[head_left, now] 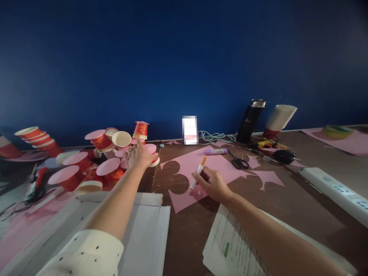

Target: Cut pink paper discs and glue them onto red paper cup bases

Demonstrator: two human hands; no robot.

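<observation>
My right hand (215, 185) grips a white marker with an orange cap (198, 172), held upright and slightly tilted above a sheet of pink paper (184, 197) with round cut-outs along its edge. My left hand (139, 156) reaches out to the group of red paper cups, its fingers spread; whether it touches one is hard to make out. Pink paper discs lie on several cups, such as the red cup with a disc (110, 172) and another cup (69, 180). One open cup (121, 139) lies tilted behind the hand.
Scissors (240, 163) and a purple glue stick (215, 151) lie by the pink sheet. A black thermos (250, 120), stacked white cups (280, 117) and a power strip (339, 191) are at the right. An open white box (146, 237) and a printed sheet (230, 245) lie in front.
</observation>
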